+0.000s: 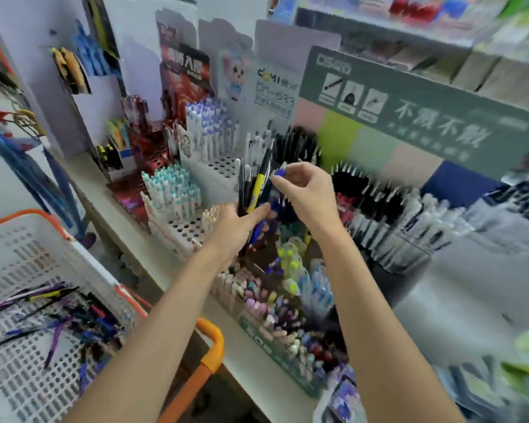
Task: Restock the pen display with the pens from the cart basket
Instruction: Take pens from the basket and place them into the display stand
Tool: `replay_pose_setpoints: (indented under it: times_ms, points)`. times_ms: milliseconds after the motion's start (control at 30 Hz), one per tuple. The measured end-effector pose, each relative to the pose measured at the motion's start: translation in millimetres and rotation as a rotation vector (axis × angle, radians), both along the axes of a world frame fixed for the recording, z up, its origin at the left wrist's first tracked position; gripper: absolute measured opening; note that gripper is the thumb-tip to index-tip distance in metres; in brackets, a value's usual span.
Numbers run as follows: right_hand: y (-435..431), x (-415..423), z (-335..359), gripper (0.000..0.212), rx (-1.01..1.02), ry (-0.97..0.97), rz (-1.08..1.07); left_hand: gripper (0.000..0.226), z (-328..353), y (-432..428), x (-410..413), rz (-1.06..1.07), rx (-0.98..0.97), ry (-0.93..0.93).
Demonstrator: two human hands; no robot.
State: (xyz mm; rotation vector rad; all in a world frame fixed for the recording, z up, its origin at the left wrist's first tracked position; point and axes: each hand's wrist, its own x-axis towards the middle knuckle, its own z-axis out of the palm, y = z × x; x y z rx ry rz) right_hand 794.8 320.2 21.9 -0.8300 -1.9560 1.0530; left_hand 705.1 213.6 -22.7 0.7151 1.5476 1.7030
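Pens [258, 184] in left hand [235, 224], right hand [309, 193] pinching one above crowded display [258, 341].

white perforated cart basket [83, 264] with orange rim, yellow-barrelled pen [256, 190]

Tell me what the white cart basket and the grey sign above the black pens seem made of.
The cart basket looks like moulded plastic, matte white with an orange rim: its walls and floor are a grid of slots. The grey sign is likely printed card, thin and flat with a matte face, though blur leaves this open.
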Motion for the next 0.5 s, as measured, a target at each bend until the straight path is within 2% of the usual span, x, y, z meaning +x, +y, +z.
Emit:
replay_pose_setpoints:
  times_ms: [233,333,400,500]
  points:
    - [10,26,-2,0.01,-0.074,0.01,-0.115,0.007,0,17,12,-0.081,-0.029,-0.064]
    - [9,31,-3,0.011,-0.09,0.032,-0.119,0.012,-4,23,11,-0.105,-0.036,-0.073]
    - [8,37,0,0.016,-0.064,0.056,-0.153,0.008,-6,25,10,-0.076,-0.042,-0.061]
    - [5,56,18,0.029,0.039,0.192,-0.273,0.019,-10,28,5,-0.068,-0.029,-0.035]
